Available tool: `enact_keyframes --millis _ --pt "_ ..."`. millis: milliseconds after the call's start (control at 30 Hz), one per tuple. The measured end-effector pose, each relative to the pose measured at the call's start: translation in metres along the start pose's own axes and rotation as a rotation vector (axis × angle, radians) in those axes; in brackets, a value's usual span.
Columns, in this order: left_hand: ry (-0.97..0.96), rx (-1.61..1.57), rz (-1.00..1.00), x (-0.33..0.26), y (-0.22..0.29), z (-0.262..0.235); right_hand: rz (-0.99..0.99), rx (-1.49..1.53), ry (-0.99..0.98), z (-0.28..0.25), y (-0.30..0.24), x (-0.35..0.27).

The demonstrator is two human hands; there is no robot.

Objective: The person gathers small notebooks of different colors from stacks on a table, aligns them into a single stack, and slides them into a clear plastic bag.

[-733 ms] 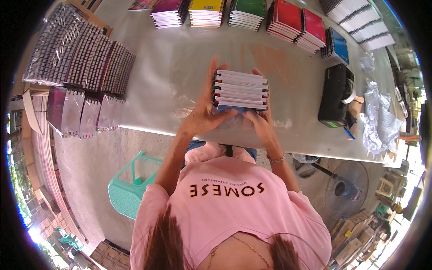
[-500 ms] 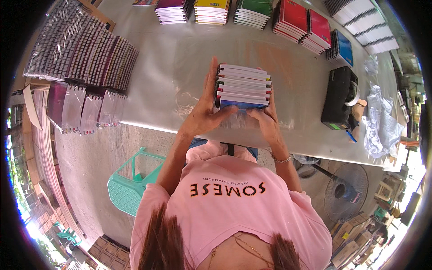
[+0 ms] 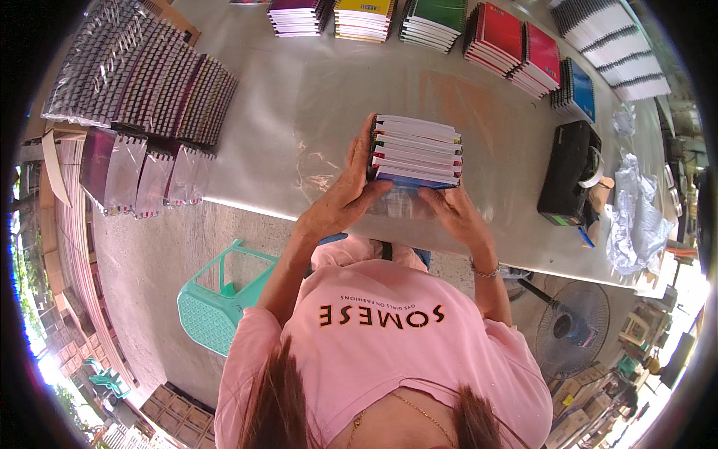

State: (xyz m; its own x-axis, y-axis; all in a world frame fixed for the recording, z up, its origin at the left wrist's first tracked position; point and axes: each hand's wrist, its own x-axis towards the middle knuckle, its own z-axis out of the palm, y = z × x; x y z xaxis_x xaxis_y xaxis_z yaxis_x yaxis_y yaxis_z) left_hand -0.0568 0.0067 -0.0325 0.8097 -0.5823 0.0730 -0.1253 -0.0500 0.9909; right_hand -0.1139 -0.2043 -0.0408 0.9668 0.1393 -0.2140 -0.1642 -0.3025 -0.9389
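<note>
A small stack of spiral notebooks (image 3: 416, 150) is held between my two hands above the table, page edges toward me and a blue cover lowest. My left hand (image 3: 350, 191) presses along the stack's left side, its fingers extended upward and its thumb near the lower corner. At the lower right corner, my right hand (image 3: 458, 213) holds the other side, thumb near the blue cover. Most of the right fingers are hidden behind the stack.
Along the table's far side stand stacks of purple (image 3: 297, 16), yellow (image 3: 364, 19), green (image 3: 434, 22), red (image 3: 499, 41) and blue notebooks (image 3: 574, 90). Plastic-wrapped notebooks (image 3: 149, 75) fill the left. On the right are a black tape dispenser (image 3: 568, 172) and crumpled plastic (image 3: 632, 217).
The whole view has shifted slightly. The stack has tipped a little, so less of the blue cover shows. My right hand sits slightly lower on the stack; both hands still hold it.
</note>
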Motion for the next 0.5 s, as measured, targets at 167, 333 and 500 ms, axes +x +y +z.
enact_keyframes --millis 167,333,500 --pt "0.037 0.141 0.078 -0.006 0.001 -0.001 0.001 -0.11 0.018 0.001 -0.005 -0.008" --pt "0.001 0.003 0.374 -0.025 -0.013 0.001 -0.501 -0.072 0.125 0.007 0.002 -0.013" --pt "-0.048 0.075 0.638 -0.046 -0.01 0.005 -0.914 -0.216 0.129 -0.003 0.007 -0.033"
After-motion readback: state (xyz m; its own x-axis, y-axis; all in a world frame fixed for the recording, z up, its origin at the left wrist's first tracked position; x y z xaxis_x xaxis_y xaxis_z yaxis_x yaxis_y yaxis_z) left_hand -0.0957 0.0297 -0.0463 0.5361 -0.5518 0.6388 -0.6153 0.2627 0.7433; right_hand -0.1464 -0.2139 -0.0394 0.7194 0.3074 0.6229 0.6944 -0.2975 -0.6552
